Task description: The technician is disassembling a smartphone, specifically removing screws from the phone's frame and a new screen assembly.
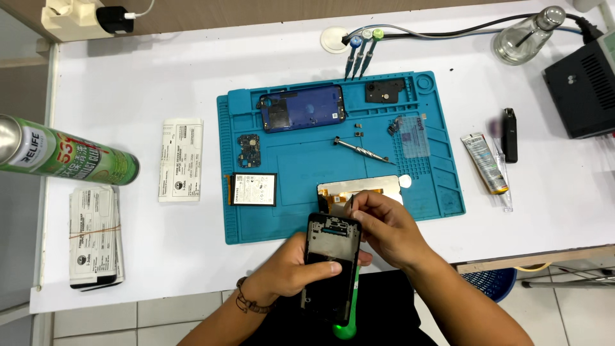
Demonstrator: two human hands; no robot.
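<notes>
- The left hand (291,272) is clenched around a black phone frame (330,266), thumb across its dark glossy face, holding it tilted just off the near edge of the white worktop (128,256), in front of the blue repair mat (307,160).
- The right hand (384,227) pinches a thin metal tool (351,202), probably tweezers, at the frame's top edge; its tip is too small to make out.
- Risk, as I judge it: the frame hangs over open floor with only one hand gripping it, so a slip of the thumb on the smooth face could drop it.
- The pointed tool works close to a flat display panel (359,189) with a copper-toned back that lies on the mat's near edge; a jerk could scratch it or crease its thin ribbon.
- Small loose parts lie farther back on the mat: a green-blue circuit board (248,150), a flat rectangular battery (254,189), a blue back shell (301,107) and a slim knurled screwdriver (360,149). A sleeve sweeping across could scatter them.
- A green spray can (64,157) lies on its side at the worktop's left edge, round and smooth, so it could roll off.
- The mat looks rubbery, moulded with ribbed trays; a soft crimped metallic tube (485,163) lies beyond its right edge.
</notes>
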